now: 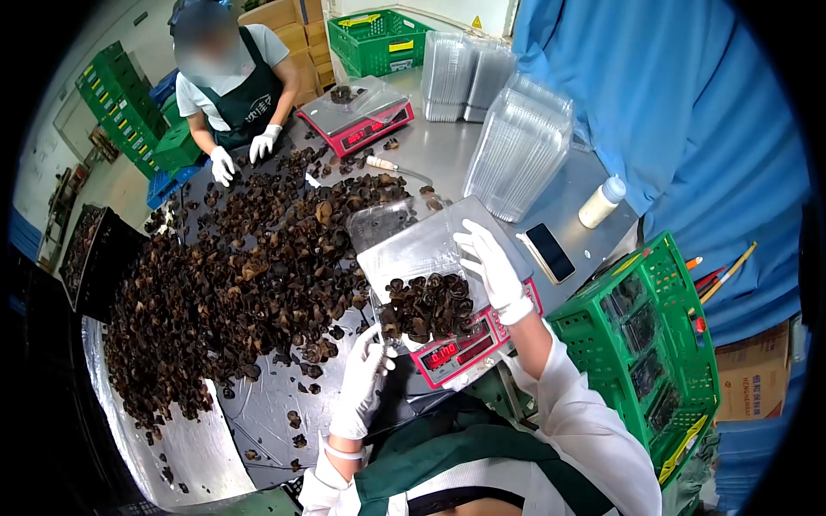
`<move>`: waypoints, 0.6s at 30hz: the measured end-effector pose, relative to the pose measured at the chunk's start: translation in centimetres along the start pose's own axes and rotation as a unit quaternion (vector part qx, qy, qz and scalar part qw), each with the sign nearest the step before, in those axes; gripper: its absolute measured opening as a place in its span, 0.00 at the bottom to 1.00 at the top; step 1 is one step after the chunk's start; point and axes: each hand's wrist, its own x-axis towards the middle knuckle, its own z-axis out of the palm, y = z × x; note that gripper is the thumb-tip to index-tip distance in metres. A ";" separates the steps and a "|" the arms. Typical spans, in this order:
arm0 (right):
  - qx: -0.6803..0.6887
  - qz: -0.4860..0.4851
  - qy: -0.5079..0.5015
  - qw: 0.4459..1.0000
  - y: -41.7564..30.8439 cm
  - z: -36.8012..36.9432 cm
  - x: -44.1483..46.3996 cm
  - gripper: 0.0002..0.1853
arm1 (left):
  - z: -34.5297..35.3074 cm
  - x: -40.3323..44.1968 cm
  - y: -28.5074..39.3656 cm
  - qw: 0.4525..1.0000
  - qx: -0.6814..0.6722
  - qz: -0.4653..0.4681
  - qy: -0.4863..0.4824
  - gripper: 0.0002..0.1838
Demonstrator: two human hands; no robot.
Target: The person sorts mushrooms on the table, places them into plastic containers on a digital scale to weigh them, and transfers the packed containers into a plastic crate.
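A clear plastic box of dark wood ear mushrooms point(426, 305) rests on the metal plate of a red digital scale point(452, 351). My left hand point(361, 383), in a white glove, is at the box's near left corner. Its fingers look slightly apart, and I cannot tell whether they touch the rim. Over the right side of the scale plate point(430, 245) is my gloved right hand point(492, 267), open with fingers spread, holding nothing. A clear plastic lid or tray point(379, 225) lies at the plate's far left edge.
Loose mushrooms point(241, 275) cover the table's left. Across it stands a co-worker point(241, 95) by a second scale point(357, 116). Stacked clear boxes point(520, 146), a knife point(397, 168), a phone point(551, 252) and a bottle point(602, 202) lie beyond. A green crate point(701, 344) holds packed boxes at right.
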 end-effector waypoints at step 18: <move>-0.147 0.036 -0.063 0.987 6.6 -4.4 -9.5 0.10 | -0.4 -0.6 -1.2 0.991 -0.103 -0.034 -0.078 0.10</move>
